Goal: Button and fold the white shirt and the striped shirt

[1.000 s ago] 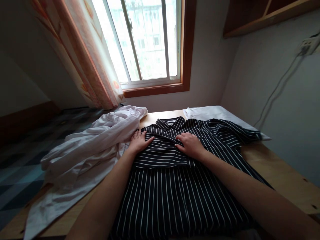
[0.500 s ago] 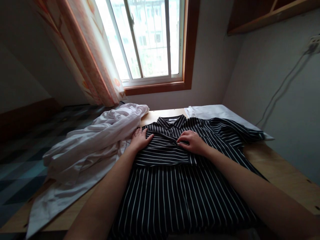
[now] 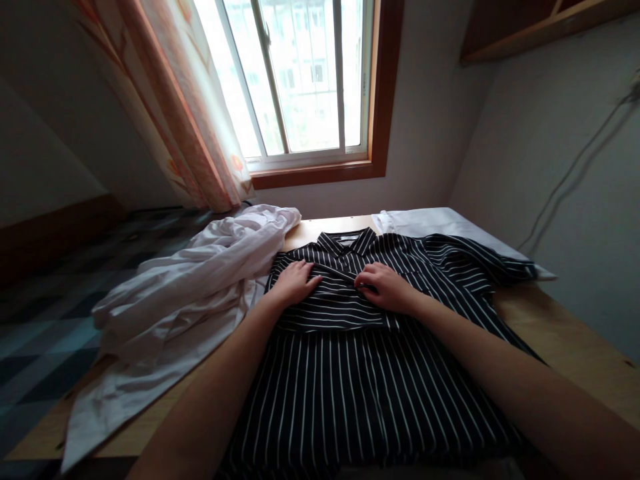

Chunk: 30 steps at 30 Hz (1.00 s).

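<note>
A black shirt with white stripes (image 3: pixel 325 387) lies spread on the wooden table, its collar (image 3: pixel 347 241) toward the window. The left sleeve (image 3: pixel 330 307) is folded across the chest, its stripes running sideways. My left hand (image 3: pixel 296 283) rests flat on the upper part of that fold, fingers stretched out. Over the middle of the chest, my right hand (image 3: pixel 384 287) has its fingers curled and pinching the cloth near the sleeve's end. The shirt's other sleeve (image 3: pixel 493 263) extends out to the right.
A crumpled white garment (image 3: pixel 190 293) lies on the left of the table (image 3: pixel 565 327) and hangs toward its front edge. Folded white cloth (image 3: pixel 440 220) sits at the back right, partly under the striped sleeve. A checked bedspread (image 3: pixel 45 313) is at the left.
My left hand has moved right, from the shirt's side edge onto the folded sleeve. My right hand stays at nearly the same spot, its fingers curled a little more.
</note>
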{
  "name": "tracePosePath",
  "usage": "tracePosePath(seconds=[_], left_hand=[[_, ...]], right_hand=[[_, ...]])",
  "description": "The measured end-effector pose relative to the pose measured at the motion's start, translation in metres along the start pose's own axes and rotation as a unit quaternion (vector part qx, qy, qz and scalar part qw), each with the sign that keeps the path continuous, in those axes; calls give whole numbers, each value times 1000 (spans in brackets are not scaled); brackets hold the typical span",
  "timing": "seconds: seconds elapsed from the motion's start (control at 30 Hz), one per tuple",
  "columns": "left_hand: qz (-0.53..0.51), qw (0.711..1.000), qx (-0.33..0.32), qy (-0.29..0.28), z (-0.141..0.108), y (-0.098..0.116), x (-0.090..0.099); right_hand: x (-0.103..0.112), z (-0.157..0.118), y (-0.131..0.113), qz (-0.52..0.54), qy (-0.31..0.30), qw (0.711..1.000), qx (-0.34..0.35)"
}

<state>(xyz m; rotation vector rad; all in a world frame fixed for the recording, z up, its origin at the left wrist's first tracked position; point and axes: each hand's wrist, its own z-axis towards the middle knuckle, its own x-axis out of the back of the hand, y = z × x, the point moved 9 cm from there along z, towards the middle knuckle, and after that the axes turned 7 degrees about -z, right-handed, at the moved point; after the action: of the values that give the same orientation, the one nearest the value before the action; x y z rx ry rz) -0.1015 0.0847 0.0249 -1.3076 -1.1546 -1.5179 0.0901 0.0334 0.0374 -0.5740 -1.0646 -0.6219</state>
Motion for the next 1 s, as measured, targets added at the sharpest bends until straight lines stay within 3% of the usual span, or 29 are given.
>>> tracePosePath(seconds=[0.07,0.23,0.4,0.8,1.0], left_hand=[[9,999,30,-28,-2,2,-11],[4,998,51,-37,0,-3,-22],[-7,999,42,-25,2,-9,-19],[-8,998,54,-12,2,-8,-12],[9,997,80,7,2,-29,-5]], right_hand=[[4,-1,-3,0,9,1000,4],[23,-3,-29,4,44,997,57],[13,-5,-51,71,-70,991,92],[1,-7,-40,165,-178,969,53],[-5,-9,-35,158,-208,965,13]])
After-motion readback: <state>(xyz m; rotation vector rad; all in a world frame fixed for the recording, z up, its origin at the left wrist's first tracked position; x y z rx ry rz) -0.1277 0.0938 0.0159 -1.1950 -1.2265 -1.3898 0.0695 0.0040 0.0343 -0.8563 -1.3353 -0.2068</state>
